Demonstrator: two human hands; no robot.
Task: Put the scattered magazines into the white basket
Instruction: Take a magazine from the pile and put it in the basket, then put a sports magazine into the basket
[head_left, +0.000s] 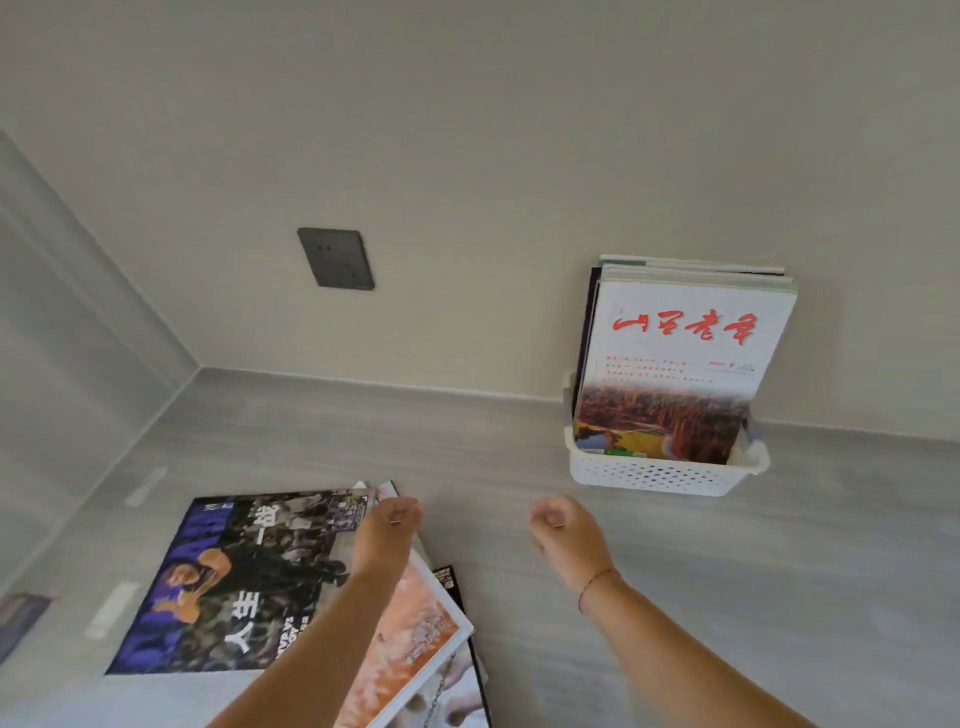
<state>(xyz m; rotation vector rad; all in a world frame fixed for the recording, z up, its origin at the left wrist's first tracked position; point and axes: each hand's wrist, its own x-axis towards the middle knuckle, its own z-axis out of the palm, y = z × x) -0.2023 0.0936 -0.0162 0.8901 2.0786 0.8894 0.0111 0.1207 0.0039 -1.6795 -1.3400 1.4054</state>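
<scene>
A white perforated basket (660, 475) stands on the grey floor against the wall, with several magazines upright in it; the front one (680, 364) has red lettering and a landscape photo. At lower left lies a loose pile: a dark blue magazine (223, 587) on top, an orange-covered one (415, 639) under it, and a black-edged one (467, 691) at the bottom. My left hand (389, 525) hovers with curled fingers at the dark magazine's far right corner; I cannot tell whether it touches. My right hand (563, 525) is loosely closed and empty, in front of the basket.
A dark wall socket (336, 258) sits on the beige wall. The room's corner (200, 366) is at the left. Another printed item (21, 621) shows at the far left edge. Bare floor lies between the pile and the basket.
</scene>
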